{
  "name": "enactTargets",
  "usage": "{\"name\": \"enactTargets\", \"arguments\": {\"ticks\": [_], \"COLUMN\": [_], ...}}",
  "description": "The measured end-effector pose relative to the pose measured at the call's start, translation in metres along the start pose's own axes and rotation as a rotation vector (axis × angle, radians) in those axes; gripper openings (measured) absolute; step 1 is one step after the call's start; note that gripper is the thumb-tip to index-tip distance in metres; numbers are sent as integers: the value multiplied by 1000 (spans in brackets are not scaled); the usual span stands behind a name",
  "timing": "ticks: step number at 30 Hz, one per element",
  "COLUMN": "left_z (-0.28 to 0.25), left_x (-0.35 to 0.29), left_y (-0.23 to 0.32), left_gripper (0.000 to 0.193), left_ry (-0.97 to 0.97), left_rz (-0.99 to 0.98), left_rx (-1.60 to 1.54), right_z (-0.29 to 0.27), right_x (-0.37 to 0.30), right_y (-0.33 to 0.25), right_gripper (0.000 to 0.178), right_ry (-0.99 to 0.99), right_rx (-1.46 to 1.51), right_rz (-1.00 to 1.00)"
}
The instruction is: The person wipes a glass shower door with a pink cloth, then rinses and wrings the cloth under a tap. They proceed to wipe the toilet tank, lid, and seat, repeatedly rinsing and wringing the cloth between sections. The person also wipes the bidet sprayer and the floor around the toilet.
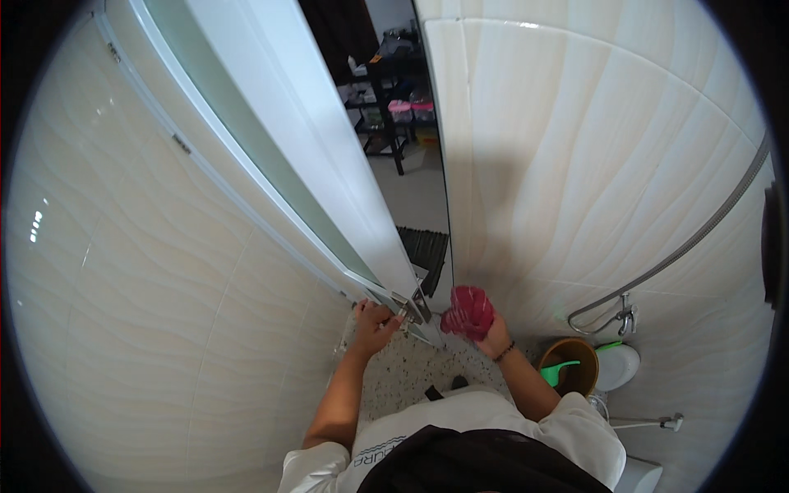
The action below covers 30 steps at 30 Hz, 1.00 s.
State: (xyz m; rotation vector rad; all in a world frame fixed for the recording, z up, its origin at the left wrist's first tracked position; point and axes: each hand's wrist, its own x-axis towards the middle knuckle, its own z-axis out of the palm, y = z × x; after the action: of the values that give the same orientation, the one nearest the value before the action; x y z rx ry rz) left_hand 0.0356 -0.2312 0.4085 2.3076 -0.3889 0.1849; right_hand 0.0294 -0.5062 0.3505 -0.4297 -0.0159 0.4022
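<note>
A white-framed door with a frosted pane stands partly open in front of me. My left hand is at its metal handle, with thumb and fingers closed on the lever. In my right hand, beside the door's edge, is a bunched red cloth with pale streaks. The cloth hides most of the fingers of that hand.
Through the door gap a dark shelf rack and a dark striped mat show. To my right stand a brown bucket holding a green dipper, a white lid-like round thing, a wall tap and a shower hose.
</note>
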Motion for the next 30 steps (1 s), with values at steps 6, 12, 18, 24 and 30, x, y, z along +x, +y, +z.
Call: {"name": "enactTargets", "arguments": {"ticks": [6, 12, 18, 24, 30], "left_z": [-39, -44, -38, -62, -100], "left_x": [-89, -164, -231, -252, -275], "left_y": [-10, -15, -19, 16, 14], "left_gripper": [21, 30, 46, 48, 45], "left_ry": [159, 467, 805, 1009, 1146], "left_rz": [33, -185, -235, -162, -347], "left_rx": [213, 133, -138, 55, -282], "right_z": [49, 98, 130, 148, 288], "right_x": [27, 28, 73, 103, 77], "right_y": [71, 168, 213, 255, 228], "right_gripper": [36, 44, 26, 22, 34], "right_ry": [-4, -155, -185, -186, -591], "right_rx": [-463, -1070, -1267, -1040, -463], "right_rz": [150, -178, -152, -39, -204]}}
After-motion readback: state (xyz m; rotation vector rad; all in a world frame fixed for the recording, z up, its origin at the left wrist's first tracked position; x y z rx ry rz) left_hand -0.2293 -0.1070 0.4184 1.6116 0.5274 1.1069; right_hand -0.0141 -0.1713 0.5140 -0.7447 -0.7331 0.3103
